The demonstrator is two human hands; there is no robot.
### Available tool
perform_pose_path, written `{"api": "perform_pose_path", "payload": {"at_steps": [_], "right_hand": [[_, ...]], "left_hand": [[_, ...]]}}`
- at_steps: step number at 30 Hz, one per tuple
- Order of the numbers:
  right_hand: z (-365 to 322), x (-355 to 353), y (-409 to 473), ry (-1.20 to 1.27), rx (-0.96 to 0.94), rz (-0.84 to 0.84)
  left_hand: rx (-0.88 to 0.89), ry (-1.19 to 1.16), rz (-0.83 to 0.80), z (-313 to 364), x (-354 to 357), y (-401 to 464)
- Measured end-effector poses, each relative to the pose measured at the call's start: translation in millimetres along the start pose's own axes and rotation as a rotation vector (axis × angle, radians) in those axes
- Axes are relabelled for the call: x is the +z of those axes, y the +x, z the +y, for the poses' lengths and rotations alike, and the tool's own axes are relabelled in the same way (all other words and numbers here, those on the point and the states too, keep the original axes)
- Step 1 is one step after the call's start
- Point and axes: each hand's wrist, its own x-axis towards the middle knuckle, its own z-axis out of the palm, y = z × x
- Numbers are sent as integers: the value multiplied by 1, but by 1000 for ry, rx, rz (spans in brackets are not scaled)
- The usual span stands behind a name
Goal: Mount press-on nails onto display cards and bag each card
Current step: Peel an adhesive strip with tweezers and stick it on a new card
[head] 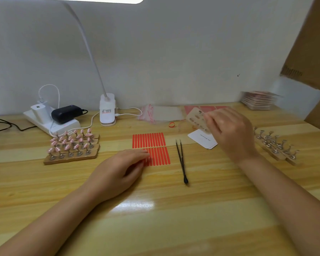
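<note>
Pale wooden tabletop (pixel 174 218) carrying all items. White gooseneck desk lamp (pixel 107 109) at rear. Wooden stand of pink press-on nails on metal pegs (pixel 72 145) at left; wooden stand of bare metal pegs (pixel 275 145) at right. Two sheets of red adhesive strips (pixel 151 148) at centre. Left hand (pixel 118 172), fingers relaxed, resting on nearer sheet. Right hand (pixel 229 130) raised, gripping beige perforated display card (pixel 196 117) above white printed cards (pixel 203 140). Black tweezers (pixel 181 159) between hands.

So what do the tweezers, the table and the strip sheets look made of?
Tweezers: probably metal with a matte black finish, thin pointed arms. Table: wood, glossy varnish; grain and lamp glare show. Strip sheets: red strips on clear, likely plastic, backing; could be adhesive tape.
</note>
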Motion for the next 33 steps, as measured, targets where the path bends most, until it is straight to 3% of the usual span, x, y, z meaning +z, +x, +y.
{"api": "perform_pose_path", "payload": {"at_steps": [5,8,11,19,24,27,30,33], "right_hand": [[-62,6,17,223,-311,22],[-86,8,10,278,-458,-99],[-94,7,1,279,-496,-244],[-96,2,-8,350,-458,-539],[-93,-1,-12,478,-325,-620],[-89,-3,-8,534,-167,-573],[-68,-3,0,479,11,-511],[-41,-4,6,330,42,-660]], "left_hand": [[-123,-103,143,-4,-2,1],[-261,-144,241,-11,-3,4],[-317,-126,237,-15,-4,4],[-245,-21,162,-13,-5,3],[-214,51,106,-12,-6,2],[-197,41,92,-13,-6,1],[-191,29,91,-15,-7,2],[-188,18,83,-17,-7,4]]}}
